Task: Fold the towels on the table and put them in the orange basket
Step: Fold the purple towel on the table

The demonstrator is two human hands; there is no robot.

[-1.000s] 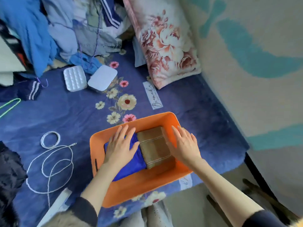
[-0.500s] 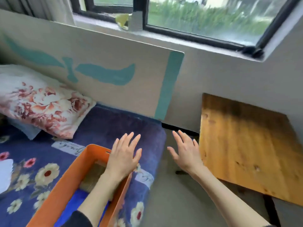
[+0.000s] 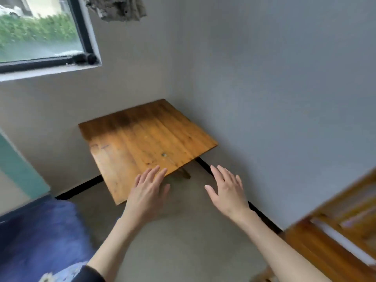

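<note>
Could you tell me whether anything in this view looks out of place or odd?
Only one thing: a crumpled grey cloth hangs high on the wall beside the window. The wooden table shows no towels, and both hands are empty.

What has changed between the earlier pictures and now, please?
Both hands lifted off the folded towels in the basket, and the view swung right: basket and towels are out of view. The left hand and right hand now reach toward the table. Both stayed open, holding nothing.

Blurred wooden furniture (image 3: 333, 237) cut off at right edge, bed (image 3: 40, 237) cropped near left, hanging cloth (image 3: 116, 9) cut by top, counter (image 3: 142, 139) legs mostly hidden
</note>
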